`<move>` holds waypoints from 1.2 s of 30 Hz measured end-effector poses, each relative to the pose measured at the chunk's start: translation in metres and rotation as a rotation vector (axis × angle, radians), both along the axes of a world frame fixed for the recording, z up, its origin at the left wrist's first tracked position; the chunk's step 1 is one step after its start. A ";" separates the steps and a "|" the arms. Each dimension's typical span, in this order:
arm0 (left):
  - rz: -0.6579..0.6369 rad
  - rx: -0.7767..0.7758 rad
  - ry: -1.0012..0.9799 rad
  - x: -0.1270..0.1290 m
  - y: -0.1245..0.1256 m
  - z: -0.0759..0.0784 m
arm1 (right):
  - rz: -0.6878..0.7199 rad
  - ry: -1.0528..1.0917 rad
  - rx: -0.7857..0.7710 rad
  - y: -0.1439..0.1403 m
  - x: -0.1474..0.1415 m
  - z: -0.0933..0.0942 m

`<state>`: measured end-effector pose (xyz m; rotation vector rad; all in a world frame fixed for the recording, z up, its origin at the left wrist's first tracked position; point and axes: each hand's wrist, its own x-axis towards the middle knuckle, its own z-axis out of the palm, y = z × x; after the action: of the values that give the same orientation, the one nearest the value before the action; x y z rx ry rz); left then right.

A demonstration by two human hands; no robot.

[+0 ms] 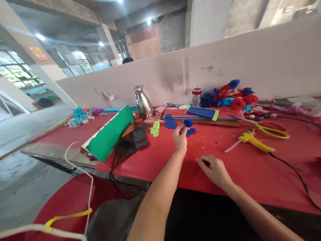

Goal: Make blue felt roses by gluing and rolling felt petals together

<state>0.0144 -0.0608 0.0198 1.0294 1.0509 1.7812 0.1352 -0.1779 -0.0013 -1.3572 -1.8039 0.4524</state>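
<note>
My left hand (180,138) is closed on a small blue paper flower (188,122), pinching it from below over the red table. Just beside the flower, a blue paper petal (191,132) lies on the table. Left of the hand are a stack of blue petal cutouts (170,121) and a stack of light green petal cutouts (154,129). Low over the near part of the table, my right hand (213,169) has its fingers curled toward the thumb; whatever they may hold is too small or hidden to name.
A yellow glue gun (257,141) with its cord and yellow-handled scissors (272,130) lie at the right. Behind stand a steel jug (144,102), a red-lidded jar (196,97) and a pile of paper flowers (228,97). A green sheet (110,137) leans at the left.
</note>
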 end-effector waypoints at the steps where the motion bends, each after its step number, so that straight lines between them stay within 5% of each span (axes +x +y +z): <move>1: 0.001 0.005 0.014 -0.003 0.008 0.001 | 0.000 -0.002 0.007 0.003 -0.001 0.001; 9: 0.059 -0.037 -0.064 -0.031 0.046 -0.012 | -0.040 -0.014 -0.023 0.039 0.002 0.004; 18: -0.113 -0.163 -0.205 -0.023 0.042 -0.010 | -0.019 -0.535 0.277 0.119 -0.006 0.003; 21: -0.182 -0.165 -0.097 -0.016 0.036 -0.009 | -0.021 -0.622 0.285 0.126 -0.005 -0.013; 28: -0.063 -0.060 0.292 -0.012 0.020 0.000 | 0.050 -0.545 0.270 0.131 0.009 -0.032; 36: -0.014 -0.165 0.213 -0.010 0.017 0.002 | 0.098 -0.499 0.324 0.134 0.008 -0.035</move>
<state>0.0046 -0.0434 0.0215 1.1376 1.2946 1.5689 0.1433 -0.0440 -0.0365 -1.2237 -2.2351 -0.1477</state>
